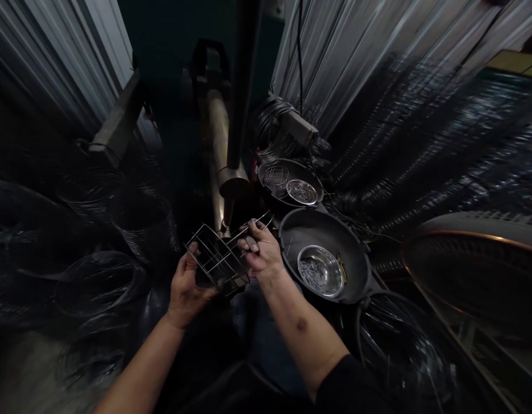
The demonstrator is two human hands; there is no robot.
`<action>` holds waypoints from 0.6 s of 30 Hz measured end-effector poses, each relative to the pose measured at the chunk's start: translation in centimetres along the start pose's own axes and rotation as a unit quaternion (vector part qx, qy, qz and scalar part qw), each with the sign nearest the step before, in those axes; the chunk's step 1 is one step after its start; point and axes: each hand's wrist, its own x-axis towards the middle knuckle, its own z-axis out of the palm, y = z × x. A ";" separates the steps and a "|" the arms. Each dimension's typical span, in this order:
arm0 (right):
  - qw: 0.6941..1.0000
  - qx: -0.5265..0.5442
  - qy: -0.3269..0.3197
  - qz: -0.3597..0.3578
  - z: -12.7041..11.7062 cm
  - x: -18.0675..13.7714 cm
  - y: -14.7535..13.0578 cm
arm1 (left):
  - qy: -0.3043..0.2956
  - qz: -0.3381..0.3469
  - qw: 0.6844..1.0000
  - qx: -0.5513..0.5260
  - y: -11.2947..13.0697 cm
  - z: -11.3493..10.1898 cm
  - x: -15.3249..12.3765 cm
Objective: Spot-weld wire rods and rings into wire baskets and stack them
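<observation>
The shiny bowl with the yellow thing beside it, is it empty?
Not empty: many thin silvery pieces lie inside the shiny bowl, with bare metal showing beside them.

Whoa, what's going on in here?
A person is holding a wire frame in front of a metal tube. The left hand grips the frame's left side, and the right hand pinches a thin wire near its right side; whether it is joined on is unclear. To the right, a dark basin holds a shiny bowl with small metal pieces inside.

The wire rack [220, 262] at centre is a silvery grid, the sleeve [356, 385] at lower right black, the upper-left panelling [72, 52] striped pale grey.
</observation>
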 end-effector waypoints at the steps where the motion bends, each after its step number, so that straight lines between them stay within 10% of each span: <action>1: 1.000 -0.003 -0.004 -0.002 0.0 0.1 0.1 | 0.009 0.012 1.000 0.006 -0.2 0.1 0.1; 18: 0.999 -0.009 -0.024 -0.025 0.8 2.0 -0.1 | 0.023 0.048 0.998 0.015 -1.4 0.8 2.0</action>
